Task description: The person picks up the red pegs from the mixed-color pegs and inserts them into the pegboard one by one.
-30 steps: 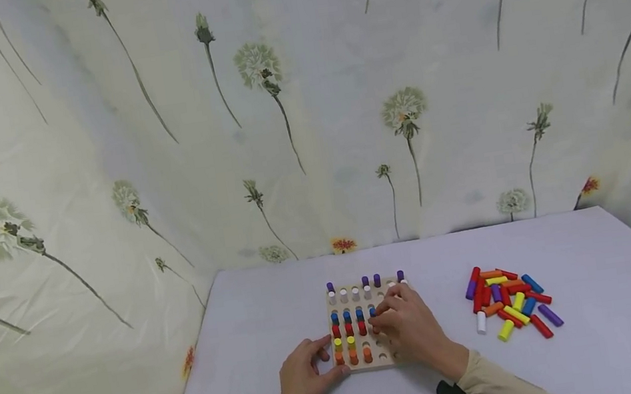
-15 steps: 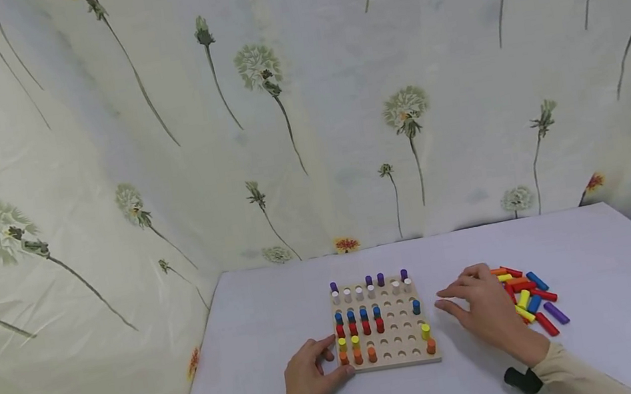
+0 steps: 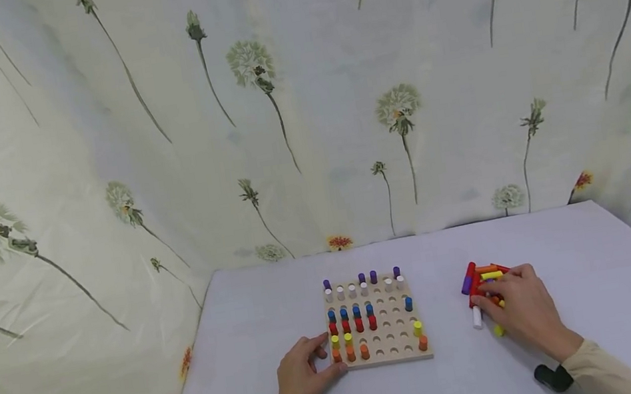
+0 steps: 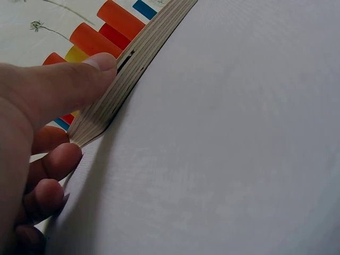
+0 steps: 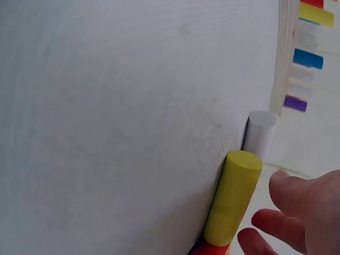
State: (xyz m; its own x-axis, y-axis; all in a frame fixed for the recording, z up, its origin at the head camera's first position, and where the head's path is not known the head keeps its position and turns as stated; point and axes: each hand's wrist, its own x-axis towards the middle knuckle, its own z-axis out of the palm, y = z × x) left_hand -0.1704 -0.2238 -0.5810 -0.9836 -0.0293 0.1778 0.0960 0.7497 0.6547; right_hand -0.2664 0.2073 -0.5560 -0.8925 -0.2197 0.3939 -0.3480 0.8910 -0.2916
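Note:
A square wooden pegboard [image 3: 393, 341] lies on the white table, with purple, white, blue, red, yellow and orange pegs standing in its rows. My left hand [image 3: 321, 358] holds its near left corner. The thumb [image 4: 64, 85] presses on the layered board edge [image 4: 138, 58], and the fingers curl beside the corner. My right hand [image 3: 496, 298] hovers over the heap of loose pegs [image 3: 482, 274] to the right of the board. Its fingers [image 5: 289, 188] are spread and hold nothing. Just beside them lie a yellow peg [image 5: 234, 196] and a white peg [image 5: 258, 130].
A flower-printed curtain [image 3: 302, 104] hangs along the table's far and left sides. Bare tabletop [image 3: 604, 271] stretches right of the heap and in front of the board. Several holes in the board's right half are unfilled.
My right hand left the pegboard and travelled right, ending over the loose pegs. My left hand stayed at the board's corner.

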